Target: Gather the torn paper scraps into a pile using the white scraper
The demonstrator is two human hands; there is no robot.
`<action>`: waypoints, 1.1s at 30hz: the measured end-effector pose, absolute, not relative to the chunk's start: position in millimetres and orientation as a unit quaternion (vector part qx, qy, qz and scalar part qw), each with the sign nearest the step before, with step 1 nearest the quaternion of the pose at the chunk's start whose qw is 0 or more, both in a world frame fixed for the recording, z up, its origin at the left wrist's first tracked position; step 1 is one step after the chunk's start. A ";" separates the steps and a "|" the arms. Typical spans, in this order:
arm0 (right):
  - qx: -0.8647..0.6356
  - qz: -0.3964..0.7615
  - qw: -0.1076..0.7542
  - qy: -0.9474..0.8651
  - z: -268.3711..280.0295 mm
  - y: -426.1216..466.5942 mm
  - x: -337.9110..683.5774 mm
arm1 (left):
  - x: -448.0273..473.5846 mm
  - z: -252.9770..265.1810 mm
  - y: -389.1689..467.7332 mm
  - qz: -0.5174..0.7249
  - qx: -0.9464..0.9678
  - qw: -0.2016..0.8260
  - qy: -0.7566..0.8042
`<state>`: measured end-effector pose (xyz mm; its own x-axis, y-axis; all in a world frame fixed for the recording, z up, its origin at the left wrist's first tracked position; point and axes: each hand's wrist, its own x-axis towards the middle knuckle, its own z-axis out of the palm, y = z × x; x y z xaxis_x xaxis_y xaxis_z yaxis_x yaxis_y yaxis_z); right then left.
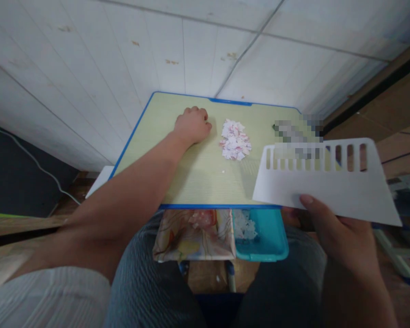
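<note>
The left hand (192, 125) rested on the desk (198, 177), curled into a loose fist with the knuckles toward the far edge; it gripped nothing that could be seen, and whether anything lay inside the fist could not be told. Just to its right, apart from it, sat a small pile of scraps (235, 140), white with pink and bluish bits, heaped near the middle of the desk. One tiny scrap lay alone on the desk nearer the person.

The right hand (341, 237) held a white scraper (331, 187) by its lower edge, thumb pressed on the upper face and fingers closed beneath. The scraper was a flat trapezoid with a row of slots along its far edge; it was raised above the desk's near right corner, tilted, and well apart from the pile.

The desk had a pale green top with a blue rim. Under its near edge hung a teal tray (266, 241) with white scraps in it, and beside that a patterned bag (191, 234). The person sat with grey-trousered knees below. White panelled wall stood behind.
</note>
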<state>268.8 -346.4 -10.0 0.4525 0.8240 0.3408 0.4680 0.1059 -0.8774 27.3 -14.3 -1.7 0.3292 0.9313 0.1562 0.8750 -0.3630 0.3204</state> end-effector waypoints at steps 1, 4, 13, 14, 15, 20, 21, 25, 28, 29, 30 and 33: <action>-0.645 0.161 0.570 -0.484 -10.4 -337.0 264.2 | 26.8 -0.7 -15.0 0.158 0.811 0.090 0.557; -0.624 0.192 0.584 -0.481 -8.0 -300.1 250.3 | 24.3 2.0 -16.9 0.154 0.815 0.088 0.552; -0.615 0.227 0.534 -0.534 -4.5 -247.8 240.8 | 22.4 2.3 -16.0 0.149 0.823 0.075 0.543; -0.617 0.226 0.530 -0.536 -4.9 -248.1 241.4 | 22.6 1.8 -15.7 0.150 0.824 0.076 0.541; -0.620 0.225 0.523 -0.540 -5.3 -248.6 241.8 | 22.7 1.4 -15.3 0.152 0.825 0.076 0.539; -0.631 0.210 0.494 -0.561 -5.8 -254.3 241.1 | 22.7 0.2 -15.1 0.162 0.821 0.078 0.541; -0.628 0.208 0.493 -0.565 -5.5 -256.7 240.6 | 22.7 0.2 -15.4 0.163 0.821 0.080 0.542; -0.622 0.209 0.476 -0.585 -3.8 -272.6 239.1 | 22.6 0.3 -17.2 0.172 0.816 0.093 0.544; -0.626 0.212 0.464 -0.589 -2.8 -285.8 237.4 | 23.0 0.8 -18.2 0.173 0.814 0.103 0.545; -0.627 0.217 0.466 -0.586 -2.5 -288.4 236.4 | 23.2 1.0 -18.5 0.172 0.814 0.104 0.545; -0.626 0.224 0.472 -0.580 -2.3 -289.5 235.2 | 23.5 1.4 -18.8 0.169 0.815 0.102 0.544; -0.617 0.237 0.504 -0.555 -3.0 -283.3 231.5 | 24.1 2.6 -19.8 0.164 0.817 0.101 0.543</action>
<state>231.5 -283.3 -3.0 0.2710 0.9246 0.2677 0.4466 0.1256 -0.8859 24.1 -19.8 2.6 0.3562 0.9210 0.1577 0.8550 -0.3894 0.3427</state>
